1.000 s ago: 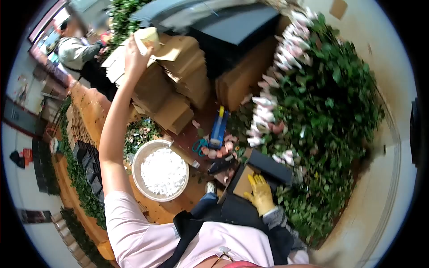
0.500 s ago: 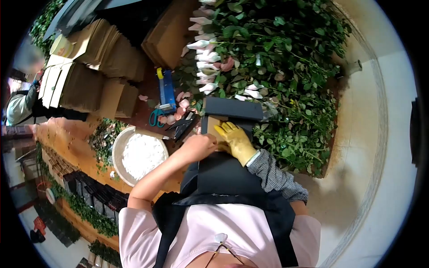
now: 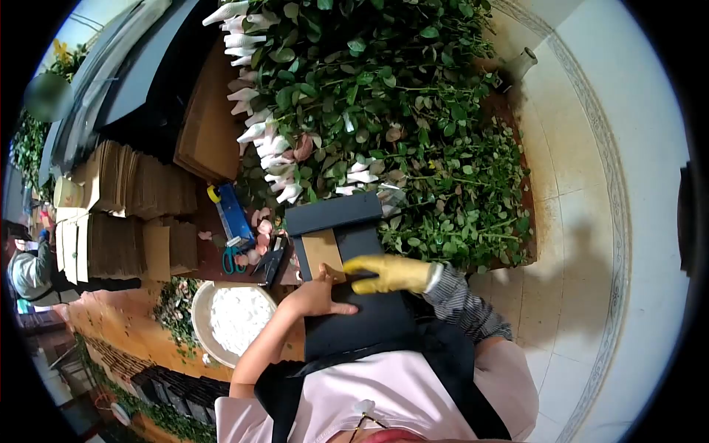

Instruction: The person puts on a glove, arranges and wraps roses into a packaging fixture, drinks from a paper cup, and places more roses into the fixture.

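My bare left hand [image 3: 314,297] lies at the lower end of a brown cardboard piece [image 3: 320,246]. Its fingertips touch the card, while the thumb stretches out to the right, apart from them. My right hand [image 3: 391,274], in a yellow rubber glove, is just right of the card with its thumb and fingers parted and nothing visible between them. Under the card is a dark board [image 3: 358,247] in front of my black apron [image 3: 362,328]. Across the card's far end runs a dark grey bar [image 3: 334,214].
Leafy rose stems [image 3: 413,133] with white-sleeved heads [image 3: 255,133] cover the table ahead. To the left are a blue tape dispenser [image 3: 235,213], teal scissors [image 3: 233,258], a black stapler-like tool [image 3: 275,260], a tub of white pieces [image 3: 240,321] and stacked cardboard [image 3: 118,247]. Another person [image 3: 33,269] stands far left.
The view has shifted, so the table items appear further left. My gloved hand has come off the cardboard to its right side. My left hand's thumb has spread outward, and more of the card shows.
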Demonstrator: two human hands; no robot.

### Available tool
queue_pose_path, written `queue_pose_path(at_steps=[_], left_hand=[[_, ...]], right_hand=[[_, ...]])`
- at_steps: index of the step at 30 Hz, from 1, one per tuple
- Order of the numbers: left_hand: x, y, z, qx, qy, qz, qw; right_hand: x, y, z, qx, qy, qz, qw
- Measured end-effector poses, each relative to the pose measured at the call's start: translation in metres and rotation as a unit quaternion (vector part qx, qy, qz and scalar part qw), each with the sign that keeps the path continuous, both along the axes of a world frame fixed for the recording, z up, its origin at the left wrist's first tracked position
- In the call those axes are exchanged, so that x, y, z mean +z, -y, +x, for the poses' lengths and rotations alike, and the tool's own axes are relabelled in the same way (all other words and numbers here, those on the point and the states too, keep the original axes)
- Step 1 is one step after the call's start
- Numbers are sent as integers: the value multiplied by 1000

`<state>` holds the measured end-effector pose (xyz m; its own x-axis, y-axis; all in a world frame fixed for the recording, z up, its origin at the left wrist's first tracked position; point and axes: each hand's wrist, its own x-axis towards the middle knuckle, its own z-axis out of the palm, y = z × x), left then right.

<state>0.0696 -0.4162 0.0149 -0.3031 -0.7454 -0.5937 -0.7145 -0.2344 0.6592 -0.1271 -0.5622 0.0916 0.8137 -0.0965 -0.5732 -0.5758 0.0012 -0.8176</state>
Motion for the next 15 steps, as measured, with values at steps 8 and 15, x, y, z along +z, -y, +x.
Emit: queue_pose_path(at_steps=[8, 15], left_hand=[[-22, -8, -35, -42, 217, -128, 967], [34, 12, -26, 10, 136, -50, 989]], right_hand=[[-75, -48, -18, 210, -102, -500, 834], [-62, -39, -30, 207, -42, -505, 837]])
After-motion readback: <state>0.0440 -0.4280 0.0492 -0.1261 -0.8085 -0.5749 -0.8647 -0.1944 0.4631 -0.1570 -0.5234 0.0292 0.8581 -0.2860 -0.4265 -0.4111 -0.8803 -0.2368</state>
